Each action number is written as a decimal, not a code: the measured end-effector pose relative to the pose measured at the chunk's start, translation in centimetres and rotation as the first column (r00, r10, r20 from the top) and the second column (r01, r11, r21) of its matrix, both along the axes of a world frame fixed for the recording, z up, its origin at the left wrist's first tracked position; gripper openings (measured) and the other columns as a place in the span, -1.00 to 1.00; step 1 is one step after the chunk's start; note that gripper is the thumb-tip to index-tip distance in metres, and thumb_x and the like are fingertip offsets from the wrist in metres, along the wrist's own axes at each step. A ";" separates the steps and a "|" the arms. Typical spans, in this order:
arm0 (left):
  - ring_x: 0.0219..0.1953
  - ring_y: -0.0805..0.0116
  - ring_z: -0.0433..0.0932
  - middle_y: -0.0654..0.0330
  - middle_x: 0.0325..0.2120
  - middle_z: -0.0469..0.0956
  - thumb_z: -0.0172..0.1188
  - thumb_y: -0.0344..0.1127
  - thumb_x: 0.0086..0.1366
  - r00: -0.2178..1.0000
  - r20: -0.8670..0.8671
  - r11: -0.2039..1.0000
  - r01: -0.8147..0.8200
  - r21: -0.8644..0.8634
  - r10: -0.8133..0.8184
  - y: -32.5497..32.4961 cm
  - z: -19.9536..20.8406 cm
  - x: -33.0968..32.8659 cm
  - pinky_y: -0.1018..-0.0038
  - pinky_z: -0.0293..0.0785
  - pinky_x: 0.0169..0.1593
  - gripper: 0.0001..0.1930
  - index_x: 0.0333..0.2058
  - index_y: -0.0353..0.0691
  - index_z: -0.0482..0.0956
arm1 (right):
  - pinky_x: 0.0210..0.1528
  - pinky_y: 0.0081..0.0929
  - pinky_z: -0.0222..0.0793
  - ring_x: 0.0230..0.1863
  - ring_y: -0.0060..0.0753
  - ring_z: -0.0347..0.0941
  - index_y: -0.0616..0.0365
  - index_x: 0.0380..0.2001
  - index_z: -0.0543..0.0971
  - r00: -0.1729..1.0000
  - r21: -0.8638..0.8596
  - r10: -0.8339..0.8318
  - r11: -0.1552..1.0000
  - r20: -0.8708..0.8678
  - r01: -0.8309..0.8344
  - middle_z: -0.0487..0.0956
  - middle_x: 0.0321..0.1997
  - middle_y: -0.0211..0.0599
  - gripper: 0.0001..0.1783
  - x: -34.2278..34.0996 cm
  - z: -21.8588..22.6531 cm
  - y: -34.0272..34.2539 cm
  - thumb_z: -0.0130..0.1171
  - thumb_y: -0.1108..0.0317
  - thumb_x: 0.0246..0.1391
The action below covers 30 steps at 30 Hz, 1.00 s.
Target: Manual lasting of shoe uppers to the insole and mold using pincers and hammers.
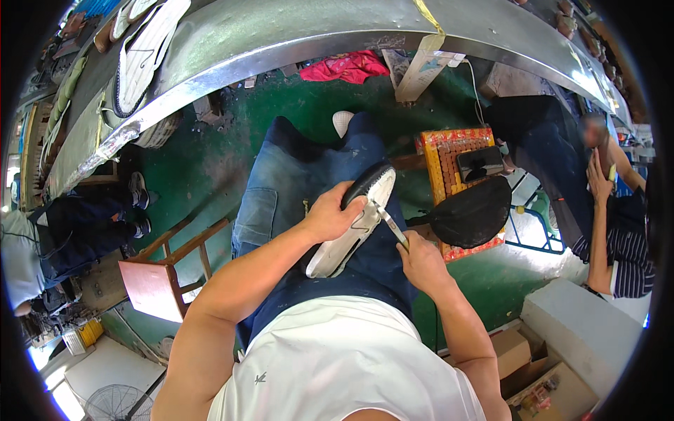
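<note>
A shoe (335,254) lies bottom up across my thighs, its pale underside facing me and its black rounded end pointing away. My left hand (335,213) is closed round its left side, thumb over the pale underside. My right hand (423,262) is closed on a slim metal hand tool (390,225) with a yellowish handle. The tool's narrow tip reaches the right edge of the shoe's underside; its exact kind is unclear. Dark blue trousers (261,210) cover my legs under the shoe.
Ahead runs a long metal bench (281,31), with pale shoe pieces (151,52) at its left. To my right, a beaded seat (449,151) carries a phone (480,163) and a black pouch (472,212). A wooden stool (151,288) stands left. Other people sit at both sides.
</note>
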State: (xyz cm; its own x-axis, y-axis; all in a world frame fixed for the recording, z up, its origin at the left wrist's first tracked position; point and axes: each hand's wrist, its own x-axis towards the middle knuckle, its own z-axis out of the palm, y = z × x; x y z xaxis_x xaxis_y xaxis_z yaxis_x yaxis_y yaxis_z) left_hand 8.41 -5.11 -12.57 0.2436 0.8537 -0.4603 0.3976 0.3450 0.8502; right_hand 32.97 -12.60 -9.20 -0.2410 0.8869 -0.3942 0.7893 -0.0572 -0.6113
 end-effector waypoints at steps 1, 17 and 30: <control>-0.11 0.18 0.65 -0.05 -0.14 0.66 0.20 0.00 0.38 1.000 0.014 0.999 -0.001 0.034 0.001 0.0 -0.1 0.2 0.33 0.53 0.01 -0.44 0.16 -0.33 0.49 | -0.11 0.05 0.47 -0.16 0.29 0.56 0.29 -0.08 0.44 0.999 -0.010 0.020 1.000 0.050 -0.020 0.61 -0.21 0.18 -0.74 0.0 -0.1 -0.2 0.15 0.35 0.25; -0.22 0.17 0.67 -0.05 -0.28 0.67 0.27 0.03 0.25 0.997 -0.066 0.986 -0.055 -0.159 0.045 1.2 1.0 0.8 0.29 0.54 -0.09 -0.48 -0.07 -0.37 0.61 | -0.26 -0.18 0.47 -0.39 -0.05 0.59 0.32 -0.28 0.47 0.953 -0.169 -0.080 0.985 -0.292 0.031 0.60 -0.44 -0.05 -0.64 -1.2 3.8 5.6 0.00 0.16 0.39; -0.15 0.26 0.66 -0.01 -0.19 0.68 0.33 -0.03 0.19 1.000 -0.023 0.972 0.008 -0.234 -0.014 2.0 1.9 -0.5 0.35 0.55 -0.05 -0.44 -0.01 -0.41 0.60 | -0.16 0.10 0.40 -0.23 0.33 0.55 0.33 -0.26 0.49 0.985 0.026 0.148 0.989 -0.086 -0.146 0.61 -0.38 0.18 -0.57 -2.5 2.4 6.9 -0.04 0.08 0.41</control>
